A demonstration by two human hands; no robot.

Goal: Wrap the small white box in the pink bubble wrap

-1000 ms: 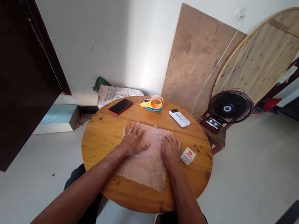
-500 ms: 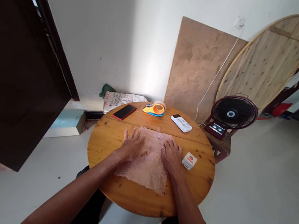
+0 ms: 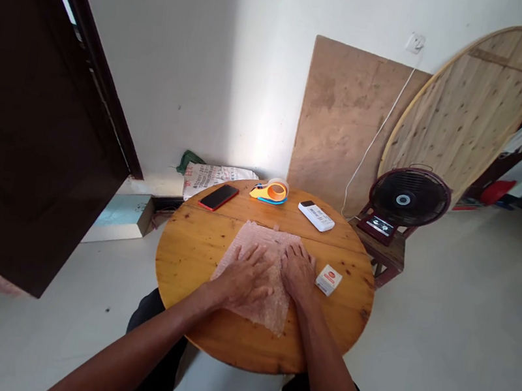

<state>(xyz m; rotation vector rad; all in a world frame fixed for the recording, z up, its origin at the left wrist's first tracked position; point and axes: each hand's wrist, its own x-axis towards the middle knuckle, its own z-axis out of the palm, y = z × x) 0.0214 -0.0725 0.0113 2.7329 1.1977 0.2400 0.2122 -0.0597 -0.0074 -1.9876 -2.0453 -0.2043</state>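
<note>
A pinkish, see-through sheet of bubble wrap point(image 3: 267, 309) lies spread on the round wooden table point(image 3: 195, 238). My left hand point(image 3: 244, 279) rests flat on its left and middle part, fingers spread. On the right edge of the sheet lies my right hand point(image 3: 297, 269), palm down with fingers stretched out. Just right of that hand stands a small white box point(image 3: 328, 279) with red print, apart from it. Neither hand grips anything.
Along the table's far side lie a phone point(image 3: 218, 197) with a red edge, an orange and blue tape dispenser point(image 3: 271, 192) and a white remote control point(image 3: 316, 216). A fan point(image 3: 403, 201) stands on a wooden stool point(image 3: 387, 258) at the right.
My left hand has slid across the bubble wrap towards me and slightly right. My right hand has stayed in about the same place.
</note>
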